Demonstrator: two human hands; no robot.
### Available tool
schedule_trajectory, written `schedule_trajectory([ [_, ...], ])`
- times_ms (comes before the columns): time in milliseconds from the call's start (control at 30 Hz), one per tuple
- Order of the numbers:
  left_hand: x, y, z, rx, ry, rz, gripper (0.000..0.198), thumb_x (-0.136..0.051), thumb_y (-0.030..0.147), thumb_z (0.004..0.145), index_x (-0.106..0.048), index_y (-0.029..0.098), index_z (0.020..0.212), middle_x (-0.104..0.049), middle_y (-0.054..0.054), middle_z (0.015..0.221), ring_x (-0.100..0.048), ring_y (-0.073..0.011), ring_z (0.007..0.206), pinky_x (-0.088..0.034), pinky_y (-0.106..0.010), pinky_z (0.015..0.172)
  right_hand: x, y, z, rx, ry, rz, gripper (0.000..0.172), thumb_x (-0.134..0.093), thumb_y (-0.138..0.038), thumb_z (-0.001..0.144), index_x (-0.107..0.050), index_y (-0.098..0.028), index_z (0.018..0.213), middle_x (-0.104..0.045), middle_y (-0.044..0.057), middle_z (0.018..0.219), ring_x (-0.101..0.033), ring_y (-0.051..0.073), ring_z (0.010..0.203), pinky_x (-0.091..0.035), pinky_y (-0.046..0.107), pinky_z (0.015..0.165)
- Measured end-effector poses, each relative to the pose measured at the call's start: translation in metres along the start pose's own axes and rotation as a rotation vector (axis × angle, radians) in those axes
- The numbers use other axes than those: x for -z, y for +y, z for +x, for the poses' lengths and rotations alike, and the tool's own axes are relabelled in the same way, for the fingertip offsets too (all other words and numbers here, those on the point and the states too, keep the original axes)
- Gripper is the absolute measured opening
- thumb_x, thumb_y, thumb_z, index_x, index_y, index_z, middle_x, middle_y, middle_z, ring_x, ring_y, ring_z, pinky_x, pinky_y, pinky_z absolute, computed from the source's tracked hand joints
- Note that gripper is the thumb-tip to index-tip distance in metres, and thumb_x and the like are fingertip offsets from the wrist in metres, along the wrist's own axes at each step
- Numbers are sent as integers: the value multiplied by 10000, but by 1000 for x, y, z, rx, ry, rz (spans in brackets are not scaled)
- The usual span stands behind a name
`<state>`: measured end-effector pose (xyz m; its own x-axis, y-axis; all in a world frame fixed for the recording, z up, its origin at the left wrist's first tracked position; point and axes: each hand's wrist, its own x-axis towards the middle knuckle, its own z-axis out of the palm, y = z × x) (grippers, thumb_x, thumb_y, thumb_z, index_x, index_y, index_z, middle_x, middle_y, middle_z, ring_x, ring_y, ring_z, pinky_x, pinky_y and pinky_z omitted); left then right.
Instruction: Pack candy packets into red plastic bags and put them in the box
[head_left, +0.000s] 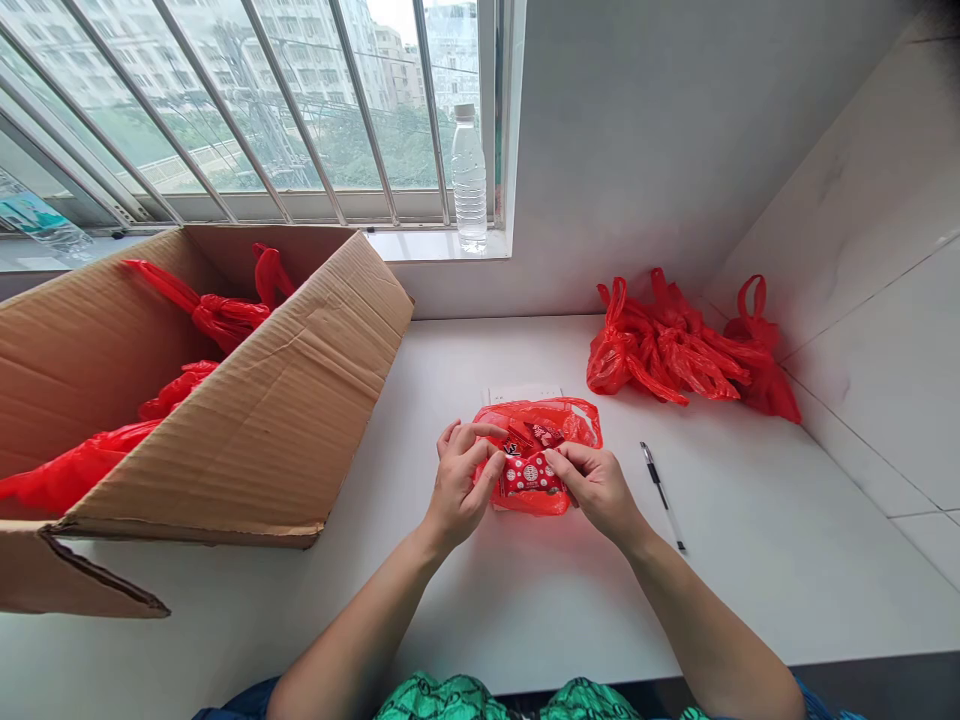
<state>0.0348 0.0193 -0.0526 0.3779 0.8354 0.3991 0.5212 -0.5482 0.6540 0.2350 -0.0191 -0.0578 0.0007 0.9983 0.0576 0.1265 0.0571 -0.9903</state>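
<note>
A small red packet with white dots (531, 475) is pinched between my two hands, over an opened red plastic bag (581, 425). At the packet's left end is my left hand (463, 485), thumb and fingers bent against it. My right hand (596, 487) grips the right end between thumb and fingers. Other red wrapped packets (546, 436) lie in the bag just behind it; their exact kind cannot be made out. Part of a white paper (525, 393) shows behind the bag.
On the left stands a large open cardboard box (262, 430) with red plastic bags (229, 318) in it. Several tied red bags (675, 345) sit against the wall at the back right. A pen (663, 497) lies right of my hand. A plastic bottle (469, 185) stands on the windowsill.
</note>
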Motion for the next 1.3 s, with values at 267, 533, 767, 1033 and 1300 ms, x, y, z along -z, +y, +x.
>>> schedule_trajectory([
  [267,-1,-4,-1,-28,62,-29,326,-402,263,1007,-523,201,711,-668,-30,1114,-589,-169,1088,-225,-434,1179,0,8,1,28,-4,-25,486,-532,-461,955,-379,-201,574,-335,-55,543,-305,86,503,-262,240,481],
  [533,0,-4,0,-51,69,-2,340,-409,248,1014,-584,202,726,-679,-16,1116,-604,-162,1049,-211,-451,1175,4,3,0,152,73,-243,472,-475,-436,987,-377,-202,588,-337,-51,551,-309,91,511,-267,242,501],
  [767,-6,-10,2,-198,-77,316,189,-529,272,978,-715,297,1005,-737,30,809,-629,-209,1024,-101,-544,1185,9,12,4,426,411,-927,381,-450,-332,1015,-682,-179,755,-620,-3,575,-465,102,468,-279,269,518],
  [1033,-16,-19,-1,-59,-124,466,148,-662,305,877,-662,265,1019,-726,28,747,-633,-223,897,-148,-563,1158,9,20,6,135,125,-1212,370,-419,-452,1025,-725,-243,1024,-767,26,873,-680,170,620,-278,277,488],
  [1300,-18,-23,-4,20,-202,617,351,-730,420,807,-643,236,1093,-686,-39,846,-605,-275,934,-161,-609,1136,16,22,0,-15,-12,-1408,350,-664,-531,865,-691,-200,975,-720,41,892,-690,209,651,-244,274,470],
])
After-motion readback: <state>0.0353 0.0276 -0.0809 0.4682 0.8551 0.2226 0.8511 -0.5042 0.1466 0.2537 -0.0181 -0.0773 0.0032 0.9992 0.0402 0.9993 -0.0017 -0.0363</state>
